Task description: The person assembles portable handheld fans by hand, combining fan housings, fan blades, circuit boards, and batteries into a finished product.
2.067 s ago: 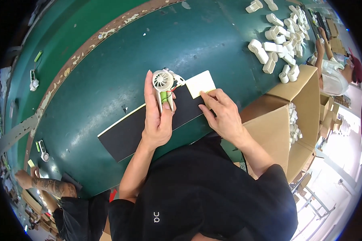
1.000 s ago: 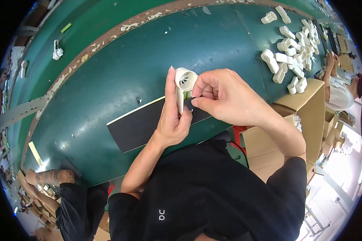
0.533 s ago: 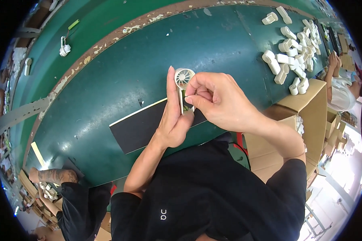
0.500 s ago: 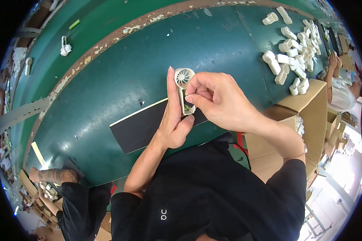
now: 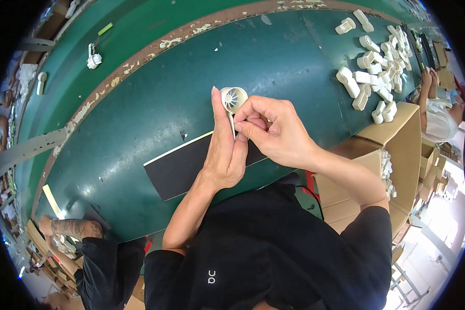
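Note:
Between my hands is a cream plastic fan housing (image 5: 234,99), its round grilled end pointing away from me and its narrow handle part mostly covered by fingers. My left hand (image 5: 223,150) grips it from the left side, fingers stretched along the housing and thumb on the near end. At the handle part, my right hand (image 5: 274,126) pinches with thumb and forefinger; what lies between those fingertips is hidden. Beneath both hands lies a black flat strip (image 5: 178,168) with a pale yellow far edge, on the green table (image 5: 155,108).
Many similar white housings (image 5: 374,77) are heaped at the right. A cardboard box (image 5: 398,150) stands open beside my right arm. A co-worker's tattooed arm (image 5: 77,227) is at lower left. Beyond the chipped rim, a white part with a green cylinder (image 5: 105,29) lies on a green surface.
The housing has turned and shifted slightly left, so its handle's open inside is now mostly hidden. My right fingers have moved in close against my left hand.

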Demonstrator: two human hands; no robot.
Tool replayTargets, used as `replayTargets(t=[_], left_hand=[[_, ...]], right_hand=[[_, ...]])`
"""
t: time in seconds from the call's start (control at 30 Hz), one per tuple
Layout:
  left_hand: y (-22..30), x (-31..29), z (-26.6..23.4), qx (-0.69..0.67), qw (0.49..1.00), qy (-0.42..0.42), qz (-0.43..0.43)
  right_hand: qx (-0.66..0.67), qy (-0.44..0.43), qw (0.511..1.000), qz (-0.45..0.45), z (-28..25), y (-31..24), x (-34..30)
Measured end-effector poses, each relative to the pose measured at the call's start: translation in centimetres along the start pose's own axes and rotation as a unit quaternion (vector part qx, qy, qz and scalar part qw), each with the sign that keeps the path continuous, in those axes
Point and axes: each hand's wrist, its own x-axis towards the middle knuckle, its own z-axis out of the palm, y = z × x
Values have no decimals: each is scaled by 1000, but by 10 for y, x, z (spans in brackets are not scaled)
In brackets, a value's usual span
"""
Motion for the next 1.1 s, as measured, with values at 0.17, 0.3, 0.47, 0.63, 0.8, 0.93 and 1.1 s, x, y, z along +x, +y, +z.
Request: replayTargets(t=[0.17, 0.3, 0.47, 0.63, 0.8, 0.93, 1.1], left_hand=[[-5, 0, -3, 22, 1000, -6, 16], [-5, 3, -2, 57, 997, 13, 41], [-5, -3, 3, -15, 999, 41, -8], [-4, -12, 2, -33, 998, 37, -45], [-4, -11, 6, 68, 997, 19, -12], [-4, -6, 5, 99, 995, 9, 23], [-9, -5, 5, 150, 988, 31, 33]], right_hand=[[58, 17, 998, -25, 6, 17, 0], [55, 45, 996, -50, 11, 23, 2], [-69, 59, 989, -116, 6, 10, 2], [-256, -15, 950, -179, -13, -9, 1], [-273, -43, 955, -110, -16, -16, 9], [-223, -48, 968, -102, -20, -9, 12], [-219, 30, 965, -143, -4, 6, 4]])
